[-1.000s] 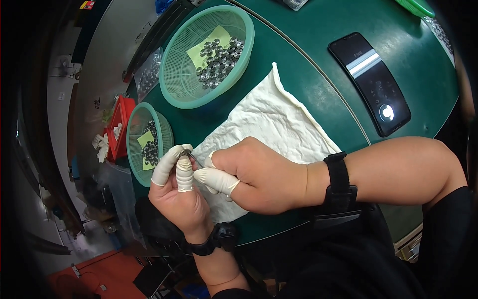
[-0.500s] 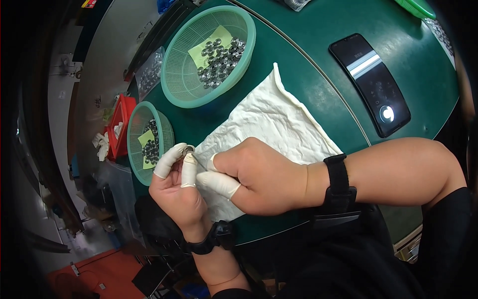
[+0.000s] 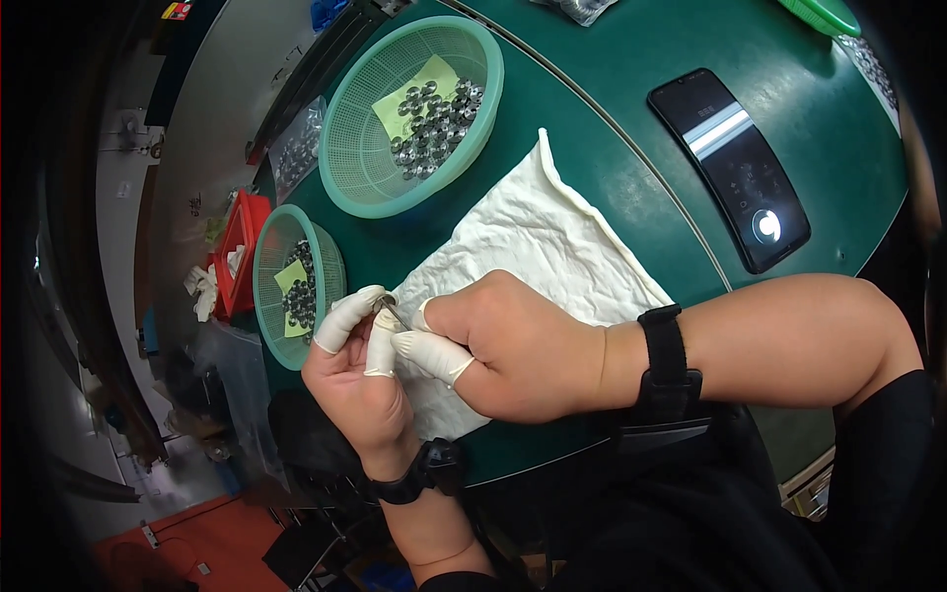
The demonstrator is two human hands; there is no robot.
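Note:
Between the thumb and finger of my left hand (image 3: 357, 387), both in white finger cots, is a small round metal part (image 3: 388, 300). My right hand (image 3: 523, 347) pinches a thin metal tool (image 3: 400, 319) in its own white finger cots. The tool points at the round part; its exact kind is hidden by the fingers. Under both hands lies a crumpled white cloth (image 3: 538, 237). Beyond them stands a large green mesh basket (image 3: 345, 148) with many small round metal parts on yellow paper. A smaller green basket (image 3: 264, 296) with similar parts sits to the left.
A dark phone (image 3: 735, 168) lies on the green table (image 3: 592, 148) at the right. Beside the small basket is a red bin (image 3: 237, 252). A clear bag of parts (image 3: 296, 148) rests left of the large basket. Another green basket (image 3: 829, 14) shows at the far right.
My left hand has shifted slightly to the right and its fingers have turned a little, tilting the small metal part. My right hand stays nearly in place.

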